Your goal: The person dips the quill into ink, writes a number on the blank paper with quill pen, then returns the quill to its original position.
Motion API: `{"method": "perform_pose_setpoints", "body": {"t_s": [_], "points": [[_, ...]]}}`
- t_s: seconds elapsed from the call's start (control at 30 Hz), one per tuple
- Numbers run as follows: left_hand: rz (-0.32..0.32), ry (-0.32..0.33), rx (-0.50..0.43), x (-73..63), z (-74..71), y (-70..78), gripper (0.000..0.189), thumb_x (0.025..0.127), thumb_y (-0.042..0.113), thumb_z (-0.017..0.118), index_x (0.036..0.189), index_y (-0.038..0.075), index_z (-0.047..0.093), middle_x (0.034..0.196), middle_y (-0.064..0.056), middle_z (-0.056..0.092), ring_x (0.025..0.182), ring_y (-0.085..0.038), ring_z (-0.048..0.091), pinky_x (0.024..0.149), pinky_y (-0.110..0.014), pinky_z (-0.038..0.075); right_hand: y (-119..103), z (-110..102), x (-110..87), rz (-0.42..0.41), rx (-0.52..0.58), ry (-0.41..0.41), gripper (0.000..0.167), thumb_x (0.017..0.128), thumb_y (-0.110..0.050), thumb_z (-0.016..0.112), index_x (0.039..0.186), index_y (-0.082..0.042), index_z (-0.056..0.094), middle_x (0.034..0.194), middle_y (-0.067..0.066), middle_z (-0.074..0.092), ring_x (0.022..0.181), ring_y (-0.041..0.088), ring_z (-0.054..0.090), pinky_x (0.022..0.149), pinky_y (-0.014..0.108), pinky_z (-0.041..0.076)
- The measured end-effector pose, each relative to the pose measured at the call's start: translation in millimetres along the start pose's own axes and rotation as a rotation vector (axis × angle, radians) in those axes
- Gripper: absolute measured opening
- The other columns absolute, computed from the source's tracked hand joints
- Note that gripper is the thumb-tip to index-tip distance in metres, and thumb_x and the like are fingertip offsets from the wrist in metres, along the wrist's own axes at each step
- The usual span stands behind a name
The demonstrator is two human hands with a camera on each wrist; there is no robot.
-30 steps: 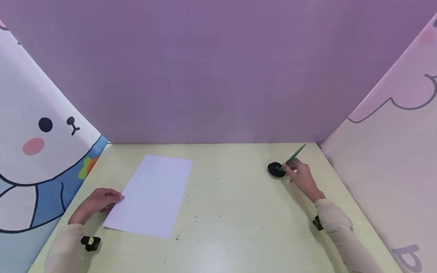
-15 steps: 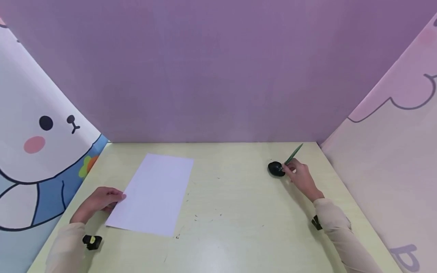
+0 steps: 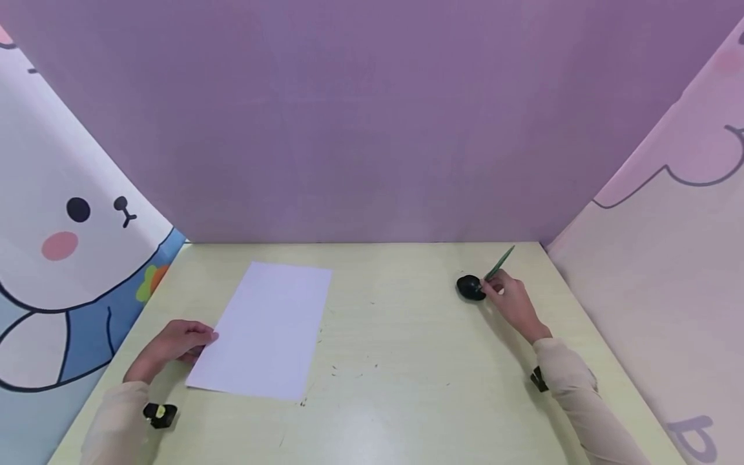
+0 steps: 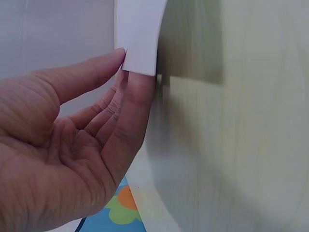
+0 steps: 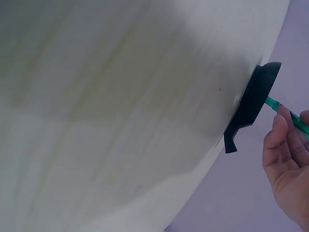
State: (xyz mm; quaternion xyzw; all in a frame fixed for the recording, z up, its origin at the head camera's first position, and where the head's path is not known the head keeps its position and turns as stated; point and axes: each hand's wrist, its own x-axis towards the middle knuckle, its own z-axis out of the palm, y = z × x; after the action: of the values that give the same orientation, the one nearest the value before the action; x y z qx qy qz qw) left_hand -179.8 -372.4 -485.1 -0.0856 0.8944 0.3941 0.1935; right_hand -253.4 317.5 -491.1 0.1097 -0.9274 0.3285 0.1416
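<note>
On the left of the head view, my left hand pinches the left edge of a white sheet of paper between thumb and fingers. The left wrist view has the paper's edge raised over the tabletop, casting a shadow; the thumb lies on one face and the fingers behind the other. Over at the far right, my right hand pinches a slim green pen, which slants up and away. Its lower end meets a black pen stand on the table; the right wrist view shows the stand's dark side.
The pale wooden table bears several small dark marks near its middle. A purple wall rises along its back edge, with printed panels at left and right. Each sleeve has a black wrist device, such as the left device.
My left hand and the sheet have shifted slightly to the right. The green pen's upper end has tipped a little to the left, while the stand has stayed in place.
</note>
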Motion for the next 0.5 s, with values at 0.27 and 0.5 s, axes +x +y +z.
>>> {"method": "perform_pose_setpoints", "body": {"t_s": [0.27,0.5], "points": [[-0.004,0.013,-0.004,-0.5,3.8,1.3,0.047,0.105,0.028,0.064,0.125,-0.015,0.061,0.099,-0.011,0.072,0.082,-0.017,0.065,0.070,-0.030,0.060,-1.3,-0.5,0.4,0.000,0.006,0.028,0.015,0.104,-0.011,0.065,0.110,0.004,0.064,0.091,0.016,0.076,0.078,0.021,0.064,0.061,0.022,0.046],[0.008,0.005,-0.014,-2.5,8.8,6.0,0.046,0.105,0.027,0.064,0.124,-0.015,0.061,0.098,-0.012,0.072,0.082,-0.017,0.065,0.069,-0.030,0.060,-5.1,0.1,-0.1,-0.029,0.033,0.067,0.015,0.105,-0.012,0.064,0.109,0.003,0.066,0.090,0.016,0.074,0.078,0.022,0.063,0.060,0.020,0.047]]}}
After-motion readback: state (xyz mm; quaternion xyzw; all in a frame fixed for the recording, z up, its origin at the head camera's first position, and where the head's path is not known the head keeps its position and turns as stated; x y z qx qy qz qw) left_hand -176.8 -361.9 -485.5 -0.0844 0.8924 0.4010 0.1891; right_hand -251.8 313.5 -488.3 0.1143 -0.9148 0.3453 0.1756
